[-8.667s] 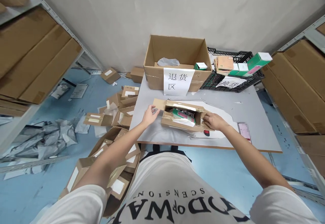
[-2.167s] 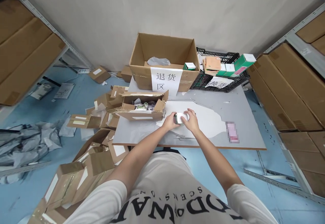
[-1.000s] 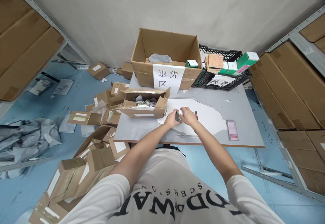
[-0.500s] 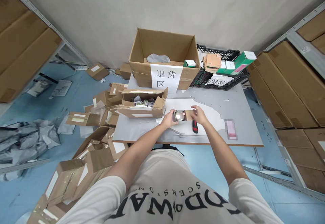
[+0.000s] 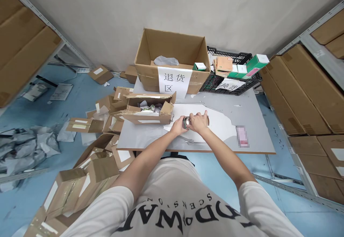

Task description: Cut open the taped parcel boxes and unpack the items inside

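Gripping a small round silvery object (image 5: 186, 122) between them, both hands meet over the middle of the grey table (image 5: 255, 136) in the head view. The left hand (image 5: 177, 126) curls its fingers around the object's left side, and the right hand (image 5: 198, 121) closes over its right side and top, so most of it is hidden — what it is exactly cannot be told. It sits just above a white sheet of paper (image 5: 220, 127) lying on the table top.

Just left of the hands, an opened flat brown cardboard parcel (image 5: 146, 110) with crumpled packing inside rests at the table's left edge. Farther off, against the wall, stands a large open cardboard box (image 5: 172, 63) with a white paper sign (image 5: 174, 82) taped to its front. To its right is a black plastic crate (image 5: 231, 83) holding green, white and orange cartons. A blurred pink item (image 5: 242, 136) lies on the table to the right of the hands, well apart from them.

On the blue floor to the left — a heap of discarded cardboard boxes (image 5: 88, 165).
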`<state>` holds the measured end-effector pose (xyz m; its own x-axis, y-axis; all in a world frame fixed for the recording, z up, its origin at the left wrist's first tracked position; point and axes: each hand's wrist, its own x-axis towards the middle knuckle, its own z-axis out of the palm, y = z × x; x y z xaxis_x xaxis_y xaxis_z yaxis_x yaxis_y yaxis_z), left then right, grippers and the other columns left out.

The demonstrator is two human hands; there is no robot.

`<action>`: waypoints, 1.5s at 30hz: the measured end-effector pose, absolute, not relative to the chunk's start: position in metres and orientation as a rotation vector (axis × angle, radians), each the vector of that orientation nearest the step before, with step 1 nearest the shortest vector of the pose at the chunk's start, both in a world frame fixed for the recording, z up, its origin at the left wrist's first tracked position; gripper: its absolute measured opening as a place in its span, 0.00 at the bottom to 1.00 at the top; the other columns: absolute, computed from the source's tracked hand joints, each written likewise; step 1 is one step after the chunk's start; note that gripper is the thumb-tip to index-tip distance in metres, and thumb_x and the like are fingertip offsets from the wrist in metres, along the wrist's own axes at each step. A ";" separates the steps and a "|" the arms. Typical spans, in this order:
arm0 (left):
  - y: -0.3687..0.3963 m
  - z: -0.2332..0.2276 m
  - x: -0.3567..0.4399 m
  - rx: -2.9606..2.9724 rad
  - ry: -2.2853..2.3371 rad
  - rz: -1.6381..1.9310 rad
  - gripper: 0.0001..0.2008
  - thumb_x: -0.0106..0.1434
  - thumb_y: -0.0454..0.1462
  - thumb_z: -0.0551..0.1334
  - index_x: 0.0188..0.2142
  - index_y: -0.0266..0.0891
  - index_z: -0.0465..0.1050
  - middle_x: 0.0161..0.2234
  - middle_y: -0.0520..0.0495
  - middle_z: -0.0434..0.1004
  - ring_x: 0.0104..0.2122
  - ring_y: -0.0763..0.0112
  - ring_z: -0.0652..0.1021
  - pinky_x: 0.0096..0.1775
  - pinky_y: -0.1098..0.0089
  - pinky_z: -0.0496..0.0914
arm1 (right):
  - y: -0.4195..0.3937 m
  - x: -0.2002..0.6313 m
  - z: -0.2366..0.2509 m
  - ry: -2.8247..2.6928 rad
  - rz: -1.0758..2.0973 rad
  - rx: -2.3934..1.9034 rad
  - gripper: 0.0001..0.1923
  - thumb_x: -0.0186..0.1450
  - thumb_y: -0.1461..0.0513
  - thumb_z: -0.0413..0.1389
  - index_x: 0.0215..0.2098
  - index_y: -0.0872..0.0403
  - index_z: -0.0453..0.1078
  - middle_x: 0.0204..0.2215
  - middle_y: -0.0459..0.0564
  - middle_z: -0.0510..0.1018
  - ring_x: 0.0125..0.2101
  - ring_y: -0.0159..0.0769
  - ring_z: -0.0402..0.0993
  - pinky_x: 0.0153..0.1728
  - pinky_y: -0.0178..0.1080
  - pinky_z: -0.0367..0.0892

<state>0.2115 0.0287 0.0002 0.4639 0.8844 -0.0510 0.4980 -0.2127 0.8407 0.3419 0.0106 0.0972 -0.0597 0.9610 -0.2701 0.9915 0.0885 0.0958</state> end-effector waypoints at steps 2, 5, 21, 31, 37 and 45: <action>0.028 0.001 0.211 1.871 1.165 0.562 0.34 0.45 0.37 0.69 0.51 0.42 0.60 0.46 0.45 0.74 0.46 0.56 0.76 0.45 0.62 0.69 | 0.015 0.342 0.098 2.055 -0.215 1.945 0.27 0.56 0.49 0.57 0.47 0.57 0.64 0.36 0.62 0.78 0.47 0.54 0.67 0.53 0.68 0.32; 0.027 0.001 0.212 1.867 1.174 0.565 0.35 0.44 0.37 0.69 0.51 0.41 0.59 0.46 0.44 0.74 0.46 0.56 0.76 0.45 0.62 0.69 | 0.020 0.344 0.096 2.031 -0.245 1.929 0.30 0.54 0.48 0.58 0.48 0.57 0.62 0.36 0.63 0.78 0.47 0.54 0.67 0.52 0.68 0.32; 0.023 0.011 0.224 1.922 1.262 0.428 0.29 0.46 0.33 0.66 0.48 0.42 0.59 0.40 0.44 0.74 0.41 0.54 0.77 0.40 0.62 0.69 | 0.010 0.351 0.101 2.233 -0.104 1.899 0.23 0.53 0.52 0.57 0.44 0.54 0.64 0.30 0.54 0.77 0.43 0.51 0.68 0.51 0.71 0.27; 0.024 -0.009 0.213 1.830 1.137 0.583 0.38 0.41 0.34 0.70 0.51 0.40 0.55 0.47 0.44 0.68 0.48 0.56 0.72 0.47 0.61 0.67 | 0.010 0.347 0.122 2.277 -0.284 2.059 0.21 0.55 0.50 0.54 0.44 0.50 0.64 0.29 0.49 0.79 0.36 0.48 0.73 0.50 0.72 0.30; 0.022 -0.011 0.209 1.738 1.184 0.594 0.42 0.41 0.34 0.71 0.54 0.39 0.53 0.49 0.42 0.66 0.50 0.55 0.71 0.48 0.59 0.66 | 0.009 0.346 0.162 2.382 -0.309 2.044 0.20 0.55 0.51 0.55 0.44 0.50 0.65 0.33 0.50 0.79 0.35 0.47 0.73 0.52 0.65 0.43; 0.018 -0.006 0.206 1.711 1.151 0.654 0.46 0.41 0.33 0.72 0.57 0.38 0.50 0.55 0.37 0.64 0.54 0.52 0.69 0.52 0.58 0.65 | 0.006 0.357 0.227 2.527 -0.202 2.074 0.20 0.55 0.54 0.55 0.46 0.51 0.65 0.31 0.48 0.77 0.32 0.42 0.72 0.39 0.41 0.59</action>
<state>0.2062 0.0183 -0.0063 0.4167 0.9064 -0.0688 0.4051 -0.1174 0.9067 0.3569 0.0061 0.2268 -0.1930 0.9809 0.0250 0.9644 0.1943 -0.1794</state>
